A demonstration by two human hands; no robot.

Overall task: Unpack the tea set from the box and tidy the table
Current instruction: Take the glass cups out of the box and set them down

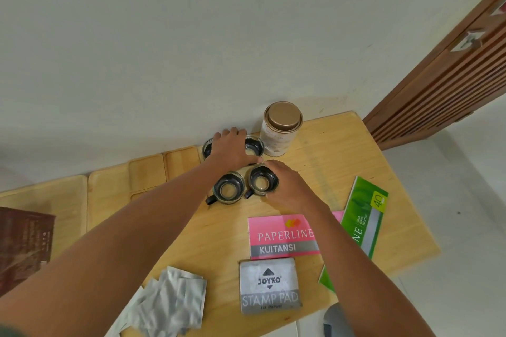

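Four glass cups are standing unpacked on the table [369, 161] beside the tea tin [280, 128]; stationery and foil sachets [167, 301] are still lying about, so tidying seems unfinished. My left hand [232, 149] is spreading over the two far cups [256, 146], grasp unclear; my right hand [287, 186] is gripping the near right cup [261, 180] beside the near left cup [228, 190].

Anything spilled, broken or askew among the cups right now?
No spill or breakage shows. The glass cups stand upright by the tin. Only the foil sachets lie scattered at the table's near edge.
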